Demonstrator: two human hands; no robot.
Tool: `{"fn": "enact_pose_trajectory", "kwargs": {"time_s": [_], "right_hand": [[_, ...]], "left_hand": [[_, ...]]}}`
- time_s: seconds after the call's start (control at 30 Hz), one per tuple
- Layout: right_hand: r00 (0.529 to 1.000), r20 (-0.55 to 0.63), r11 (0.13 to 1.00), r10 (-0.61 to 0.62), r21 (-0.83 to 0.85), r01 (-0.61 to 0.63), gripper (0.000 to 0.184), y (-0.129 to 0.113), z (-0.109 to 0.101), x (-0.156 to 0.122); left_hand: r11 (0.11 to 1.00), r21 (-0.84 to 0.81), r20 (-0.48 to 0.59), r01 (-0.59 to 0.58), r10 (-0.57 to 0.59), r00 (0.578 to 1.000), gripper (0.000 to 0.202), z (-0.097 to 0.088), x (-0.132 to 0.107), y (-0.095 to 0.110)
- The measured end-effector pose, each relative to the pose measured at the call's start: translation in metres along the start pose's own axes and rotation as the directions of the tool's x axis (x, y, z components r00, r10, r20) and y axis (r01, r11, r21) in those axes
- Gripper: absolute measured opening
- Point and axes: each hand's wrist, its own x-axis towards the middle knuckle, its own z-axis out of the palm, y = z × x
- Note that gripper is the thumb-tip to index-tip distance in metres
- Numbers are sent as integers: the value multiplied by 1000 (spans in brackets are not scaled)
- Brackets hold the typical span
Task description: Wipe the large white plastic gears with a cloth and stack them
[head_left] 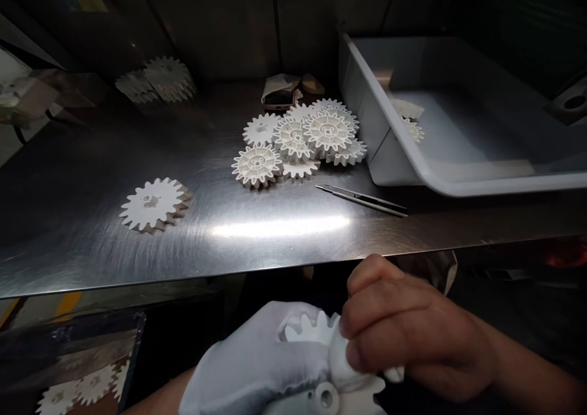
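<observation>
My left hand (261,354), in a white glove, grips a white plastic gear (358,400) below the table's front edge. The gear's teeth stick out past the glove, and a round hub with a hole faces up. My bare right hand (408,323) is closed, with fingers curled at the gear's right side, against the gloved thumb. A small white bit (394,374) shows under its fingers; what they pinch is hidden. On the metal table (220,201) lie a single gear (153,202), a heap of gears (328,131) and a slim utility knife (362,200).
A large grey plastic bin (389,152) stands at the right with a few white pieces inside. Stacked gears (167,79) sit at the back left. Below the table at lower left, more gears (94,383) lie in a box. A small open container (279,91) stands behind the heap.
</observation>
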Motion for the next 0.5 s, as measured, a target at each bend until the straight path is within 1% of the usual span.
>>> {"fn": "enact_pose_trajectory", "kwargs": {"time_s": [0.07, 0.13, 0.2, 0.27, 0.33, 0.37, 0.43, 0.5], "right_hand": [[996, -1, 994, 94, -47, -94, 23, 3, -6, -6], [975, -52, 973, 215, -80, -219, 28, 6, -10, -11], [946, -127, 953, 298, -15, -302, 31, 5, -10, -11], [929, -148, 940, 338, 92, -328, 27, 2, -8, -9], [934, -99, 934, 344, 137, -329, 25, 0, -6, -5], [938, -55, 934, 343, 126, -334, 25, -1, -6, -4], [929, 45, 929, 366, 44, -368, 27, -1, -7, -3], [902, 106, 908, 418, -40, -416, 29, 0, -10, -4]], "left_hand": [[1000, 24, -34, 20, -20, 999, 13, 0, -2, -2], [998, 51, -39, 29, -27, 999, 11, 0, -3, -4], [998, 55, -19, 12, -11, 1000, 12, 0, -4, -5], [999, 46, -16, -12, 12, 1000, 15, 1, -3, -5], [998, 56, 2, -19, 18, 1000, 17, 1, -2, -5], [998, 65, -9, -12, 13, 1000, 18, 1, -3, -5], [997, 78, -36, 11, -8, 999, 17, 1, -4, -5], [996, 88, -40, 19, -15, 999, 14, 1, -4, -4]]}}
